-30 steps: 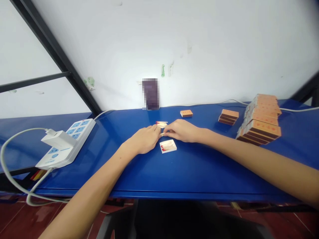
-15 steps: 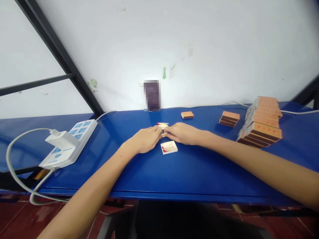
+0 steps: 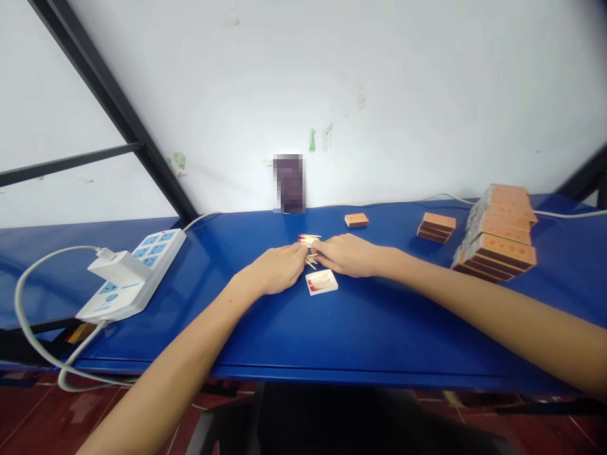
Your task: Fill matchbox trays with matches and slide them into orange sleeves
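Note:
Several pale matchsticks point(image 3: 310, 260) lie at crossed angles between my two hands. My left hand point(image 3: 284, 266) has its fingers closed at their left end. Opposite it, the curled fingers of my right hand point(image 3: 339, 254) press on their right end. Just beyond the fingertips is a small pile of red-tipped matches point(image 3: 309, 240) on the blue table. Nearer to me sits an open white matchbox tray point(image 3: 324, 290) with matches lying in it, their red heads to the left. My fingertips are partly hidden behind the hands.
A single matchbox point(image 3: 356, 220) lies near the wall. To the right stand a short stack of matchboxes point(image 3: 436, 227) and a larger stack point(image 3: 502, 246). A power strip point(image 3: 137, 278) with a charger and looping cable is at left. A blurred dark object point(image 3: 289, 183) leans on the wall.
The matchsticks between my hands have fanned out, and some now point down toward the tray. Both hands stay in nearly the same place.

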Tool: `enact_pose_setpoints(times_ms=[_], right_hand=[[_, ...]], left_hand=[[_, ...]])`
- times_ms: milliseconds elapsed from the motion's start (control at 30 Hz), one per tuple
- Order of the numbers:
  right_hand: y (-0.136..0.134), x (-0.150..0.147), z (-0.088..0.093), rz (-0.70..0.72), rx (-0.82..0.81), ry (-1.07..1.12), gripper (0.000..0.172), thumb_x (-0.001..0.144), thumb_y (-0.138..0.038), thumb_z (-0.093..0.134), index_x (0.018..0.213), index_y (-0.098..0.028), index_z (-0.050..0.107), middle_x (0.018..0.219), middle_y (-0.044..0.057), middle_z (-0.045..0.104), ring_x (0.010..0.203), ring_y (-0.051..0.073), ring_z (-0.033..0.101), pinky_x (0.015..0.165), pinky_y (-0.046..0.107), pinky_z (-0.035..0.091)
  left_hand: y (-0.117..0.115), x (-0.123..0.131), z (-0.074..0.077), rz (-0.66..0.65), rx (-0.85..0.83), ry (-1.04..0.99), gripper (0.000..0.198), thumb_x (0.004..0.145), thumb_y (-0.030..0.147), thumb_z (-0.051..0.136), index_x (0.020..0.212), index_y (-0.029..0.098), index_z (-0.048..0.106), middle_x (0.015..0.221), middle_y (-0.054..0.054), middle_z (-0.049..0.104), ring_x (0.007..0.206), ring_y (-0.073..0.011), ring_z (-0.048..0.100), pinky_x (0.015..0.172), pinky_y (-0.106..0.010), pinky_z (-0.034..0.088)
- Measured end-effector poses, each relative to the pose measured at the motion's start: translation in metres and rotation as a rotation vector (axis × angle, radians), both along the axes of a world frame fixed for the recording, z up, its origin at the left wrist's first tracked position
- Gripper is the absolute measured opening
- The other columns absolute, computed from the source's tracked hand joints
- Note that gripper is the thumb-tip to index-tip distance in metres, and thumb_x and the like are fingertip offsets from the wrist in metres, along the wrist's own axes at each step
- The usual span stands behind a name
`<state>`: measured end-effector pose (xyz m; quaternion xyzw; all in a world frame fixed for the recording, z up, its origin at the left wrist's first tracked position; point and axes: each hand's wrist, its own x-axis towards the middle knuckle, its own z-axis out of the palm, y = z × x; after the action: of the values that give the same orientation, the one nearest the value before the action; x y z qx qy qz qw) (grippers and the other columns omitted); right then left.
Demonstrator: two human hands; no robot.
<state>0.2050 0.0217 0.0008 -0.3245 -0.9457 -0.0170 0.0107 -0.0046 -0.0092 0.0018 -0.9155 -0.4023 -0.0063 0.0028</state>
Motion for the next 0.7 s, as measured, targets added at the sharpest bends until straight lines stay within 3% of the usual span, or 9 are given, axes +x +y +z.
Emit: enact_pose_setpoints(times_ms=[167,467,567,700], right_hand=[[0.003,0.005,0.006,0.019,-0.070,0.063,0.028,0.101,-0.035,0.037,0.102,-0.018,0.059,0.089,0.009,0.069,0.071,0.019,0.059,0.060,0.028,0.031],[-0.012,0.012,0.055,0.116,-0.517,0.092,0.033,0.096,-0.042,0.046,0.084,-0.016,0.064,0.066,0.000,0.062,0.055,0.011,0.048,0.057,0.026,0.034],[-0.014,0.012,0.056,0.085,-0.609,0.068,0.027,0.092,-0.035,0.052,0.082,-0.016,0.067,0.064,0.000,0.065,0.055,0.010,0.054,0.056,0.024,0.037],[-0.015,0.010,0.053,0.027,-0.675,0.059,0.027,0.089,-0.037,0.056,0.080,-0.015,0.070,0.062,0.001,0.066,0.053,0.011,0.059,0.054,0.023,0.039]], left_hand=[[-0.002,0.001,0.002,0.007,-0.017,-0.030,0.022,0.101,0.023,0.027,0.102,0.018,0.049,0.103,-0.010,0.064,0.090,-0.0236,0.063,0.078,-0.037,0.050],[-0.020,0.005,0.018,-0.101,-0.111,-0.145,0.023,0.101,0.029,0.032,0.087,0.020,0.049,0.088,-0.004,0.062,0.075,-0.0181,0.058,0.071,-0.032,0.046],[-0.025,0.009,0.020,-0.110,-0.157,-0.141,0.026,0.100,0.030,0.034,0.081,0.020,0.047,0.083,-0.002,0.062,0.069,-0.0166,0.056,0.066,-0.030,0.043],[-0.024,0.010,0.019,-0.090,-0.198,-0.167,0.026,0.100,0.035,0.039,0.086,0.019,0.054,0.086,-0.003,0.065,0.071,-0.0171,0.059,0.065,-0.030,0.042]])
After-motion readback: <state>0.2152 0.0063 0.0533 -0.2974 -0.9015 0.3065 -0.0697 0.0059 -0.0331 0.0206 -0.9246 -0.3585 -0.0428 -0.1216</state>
